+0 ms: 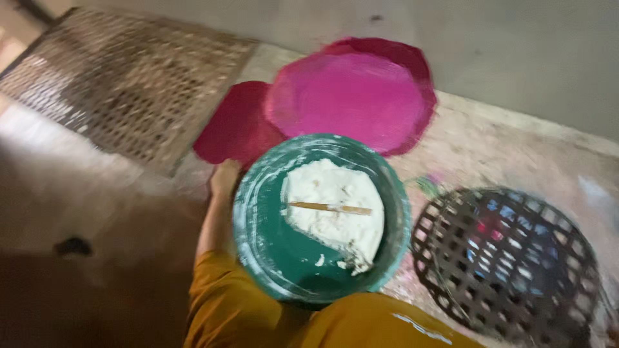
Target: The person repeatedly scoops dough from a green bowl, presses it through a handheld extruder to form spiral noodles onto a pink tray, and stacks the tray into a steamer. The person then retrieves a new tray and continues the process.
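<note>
The left hand (224,178) is gripping the rim of the green tub (258,258) at lower centre of the frame, fingers curled over its edge. The white paste (332,212) and stick (330,208) inside are likely making it heavy and slippery, so the rim looks the best hold. The right hand is lying out of view.

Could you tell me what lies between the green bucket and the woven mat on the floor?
In the head view, the left hand on the green bucket rim, then bare floor toward the woven mat.
</note>
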`<state>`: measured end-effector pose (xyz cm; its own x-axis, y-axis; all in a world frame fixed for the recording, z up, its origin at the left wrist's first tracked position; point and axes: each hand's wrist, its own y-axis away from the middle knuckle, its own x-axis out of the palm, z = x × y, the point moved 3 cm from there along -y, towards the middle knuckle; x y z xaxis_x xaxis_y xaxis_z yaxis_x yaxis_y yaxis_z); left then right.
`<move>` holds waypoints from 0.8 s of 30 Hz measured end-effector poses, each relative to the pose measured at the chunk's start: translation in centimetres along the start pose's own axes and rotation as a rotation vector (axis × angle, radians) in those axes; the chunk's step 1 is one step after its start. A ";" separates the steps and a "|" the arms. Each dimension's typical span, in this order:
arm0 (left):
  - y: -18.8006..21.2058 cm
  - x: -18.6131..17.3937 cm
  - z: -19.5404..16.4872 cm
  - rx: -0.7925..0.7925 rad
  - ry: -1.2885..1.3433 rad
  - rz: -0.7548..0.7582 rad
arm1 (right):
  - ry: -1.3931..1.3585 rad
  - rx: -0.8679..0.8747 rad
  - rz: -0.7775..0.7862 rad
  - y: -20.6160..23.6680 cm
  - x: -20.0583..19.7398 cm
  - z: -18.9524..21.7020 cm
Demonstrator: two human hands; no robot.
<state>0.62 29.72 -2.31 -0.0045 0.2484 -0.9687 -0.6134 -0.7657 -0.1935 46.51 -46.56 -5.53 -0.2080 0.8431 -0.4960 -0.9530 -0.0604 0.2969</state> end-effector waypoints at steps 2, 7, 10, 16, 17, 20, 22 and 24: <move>0.0 -0.4 0.9 0.016 -0.101 0.016 | 0.107 -0.029 -0.027 0.5 -2.6 -1.3; -4.1 -6.7 5.5 -0.296 0.359 -0.412 | 0.410 -0.137 -0.172 2.5 -8.3 -1.6; -8.0 -12.5 3.6 -0.216 0.823 -0.686 | 0.546 -0.251 -0.247 3.0 -7.7 0.6; -8.0 -25.5 -12.7 0.339 1.818 -0.711 | -0.072 -0.346 0.239 4.4 2.7 9.5; -7.2 -27.7 -16.2 0.429 1.980 -0.647 | -0.220 -0.271 0.406 5.3 5.5 11.3; -2.9 -32.6 -27.8 0.542 2.365 -0.265 | -0.450 -0.198 0.840 9.4 13.3 16.3; -0.2 -34.3 -34.1 0.387 2.351 0.039 | -0.759 -0.167 1.154 12.1 16.8 18.9; 3.0 -35.1 -36.8 0.463 2.458 0.194 | -0.944 -0.085 1.249 13.5 17.8 19.9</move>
<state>27.96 -3.13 25.38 0.2120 -0.7987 0.5632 -0.7647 -0.4944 -0.4134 34.28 -21.74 5.89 -0.6682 0.2538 0.6994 -0.3061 -0.9505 0.0524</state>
